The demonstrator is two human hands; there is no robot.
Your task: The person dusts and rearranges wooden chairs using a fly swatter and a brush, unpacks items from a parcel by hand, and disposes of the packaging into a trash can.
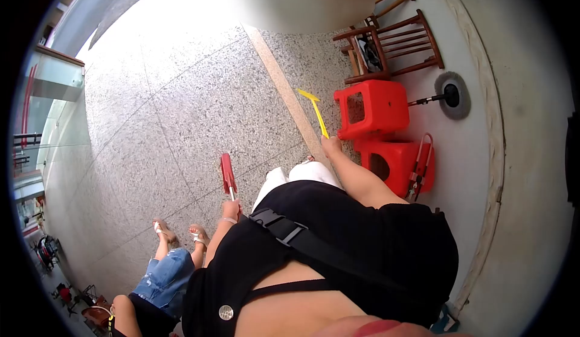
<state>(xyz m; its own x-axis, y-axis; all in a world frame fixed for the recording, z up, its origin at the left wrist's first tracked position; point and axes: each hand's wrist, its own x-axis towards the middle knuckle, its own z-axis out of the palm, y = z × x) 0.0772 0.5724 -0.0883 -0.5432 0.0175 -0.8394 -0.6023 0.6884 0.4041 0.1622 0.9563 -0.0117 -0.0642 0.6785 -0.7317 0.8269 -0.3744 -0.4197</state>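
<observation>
My left hand (231, 209) is closed around the metal handle of a red tool (227, 174), whose long red head points away from me over the speckled floor. On the other side, my right hand (331, 146) grips the lower end of a thin yellow tool (318, 114). Its short, flat yellow head is angled across the far end. Neither tool appears to touch anything else. Just right of my right hand are two red plastic stools (386, 104).
Wooden chairs (411, 44) and a round grey mop head (453, 95) are by the right wall. A red-handled metal item (421, 168) rests against the lower stool. A person in denim shorts (166, 279) is close at my left. Glass panels (60, 104) line the far left.
</observation>
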